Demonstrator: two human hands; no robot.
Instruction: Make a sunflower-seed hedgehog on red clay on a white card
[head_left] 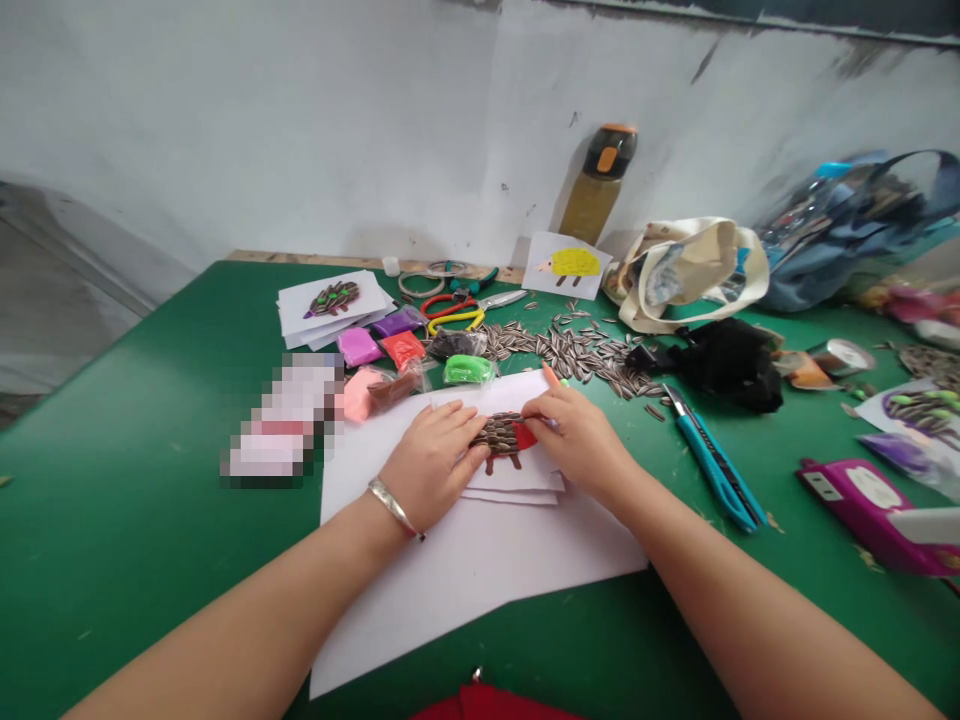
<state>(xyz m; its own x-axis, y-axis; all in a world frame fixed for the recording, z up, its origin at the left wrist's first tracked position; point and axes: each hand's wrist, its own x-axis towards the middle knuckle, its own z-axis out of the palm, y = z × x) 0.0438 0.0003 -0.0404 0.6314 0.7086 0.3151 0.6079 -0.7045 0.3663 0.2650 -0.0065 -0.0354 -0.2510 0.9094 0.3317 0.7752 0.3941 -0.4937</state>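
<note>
My left hand (431, 465) lies with fingers stretched over the left side of a small white card (525, 482), its fingertips at the seed-covered figure. The figure is a hedgehog shape (499, 436) with rows of striped sunflower seeds, a bare red patch (524, 438) at its right and brown legs. My right hand (581, 435) is closed in a pinch at the red patch; what sits between its fingertips is too small to tell. An orange tip (551, 375) sticks up behind that hand. The card rests on more cards and a large white sheet (480, 570).
Loose sunflower seeds (577, 350) spread behind the hands, near bagged clay (469, 370) and scissors (502, 299). A teal utility knife (716, 470) lies right of my right forearm. Finished cards (330, 300), a bottle (596, 190), a cloth bag (690, 275) and a magenta device (874, 510) stand around.
</note>
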